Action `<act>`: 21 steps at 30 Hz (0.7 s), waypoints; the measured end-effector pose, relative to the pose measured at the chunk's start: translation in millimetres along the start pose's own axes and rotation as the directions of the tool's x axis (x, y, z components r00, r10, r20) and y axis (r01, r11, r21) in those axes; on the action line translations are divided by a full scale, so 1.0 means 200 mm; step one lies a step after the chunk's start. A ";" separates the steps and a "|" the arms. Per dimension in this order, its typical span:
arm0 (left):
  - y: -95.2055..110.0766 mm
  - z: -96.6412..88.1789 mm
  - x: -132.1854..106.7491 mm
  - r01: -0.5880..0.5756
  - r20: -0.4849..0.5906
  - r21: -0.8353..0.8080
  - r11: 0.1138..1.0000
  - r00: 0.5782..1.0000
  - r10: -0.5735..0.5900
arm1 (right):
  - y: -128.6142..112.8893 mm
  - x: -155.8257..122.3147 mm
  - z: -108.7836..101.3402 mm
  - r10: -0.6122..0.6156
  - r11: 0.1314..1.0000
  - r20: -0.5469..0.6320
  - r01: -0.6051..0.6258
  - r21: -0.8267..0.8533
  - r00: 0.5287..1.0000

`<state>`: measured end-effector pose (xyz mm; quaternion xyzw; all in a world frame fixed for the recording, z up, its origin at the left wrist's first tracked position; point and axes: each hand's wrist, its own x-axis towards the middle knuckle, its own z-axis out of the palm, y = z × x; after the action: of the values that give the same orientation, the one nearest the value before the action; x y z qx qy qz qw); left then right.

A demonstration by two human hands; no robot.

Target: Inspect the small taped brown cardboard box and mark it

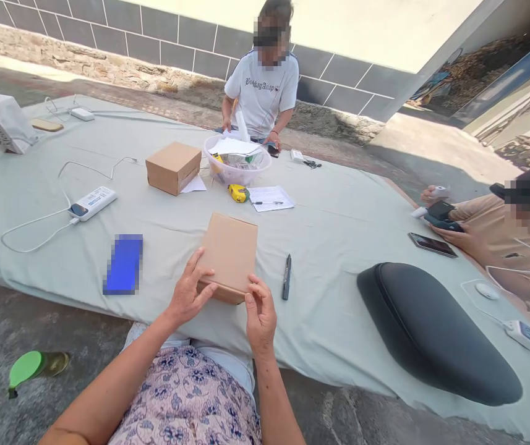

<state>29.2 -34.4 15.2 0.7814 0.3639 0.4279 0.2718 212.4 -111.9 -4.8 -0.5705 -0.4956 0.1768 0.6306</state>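
A small closed cardboard box (pixel 231 250) sits on the cloth right in front of me. My left hand (pixel 190 290) grips its near left corner, with the fingers on the lid and side and the thumb along the front edge. At the near right corner, my right hand (pixel 261 312) holds the box edge between bent fingers and thumb. Just right of the box lies a black marker pen (pixel 287 277). To its left is a blue, pixelated rectangle (pixel 123 264). The box's underside is hidden.
Beyond stand a second cardboard box (pixel 172 167), a pink basket (pixel 211 164), a yellow tape measure (pixel 237 193) and paper with a pen (pixel 274 198). A power strip (pixel 93 203) lies left, a black padded seat (pixel 436 334) right. Two people (pixel 265 86) (pixel 487 228) sit around the table.
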 end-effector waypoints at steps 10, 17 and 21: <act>0.01 -0.01 0.00 -0.039 -0.037 -0.080 0.996 0.999 0.037 | 0.00 0.14 -0.01 0.305 0.926 0.040 -0.306 0.222 0.951; 0.00 -0.03 -0.08 -0.108 -0.032 -0.101 0.989 0.994 0.105 | 0.03 0.37 -0.01 0.361 0.900 0.012 -0.352 0.258 0.933; -0.01 -0.06 -0.14 -0.146 -0.006 -0.059 0.988 0.989 0.146 | 0.01 0.47 0.00 0.361 0.901 0.017 -0.354 0.252 0.932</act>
<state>8.8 -54.8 6.7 0.7973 0.2931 0.4577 0.2624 254.7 -37.0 32.1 -0.5700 -0.3467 0.3420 0.6618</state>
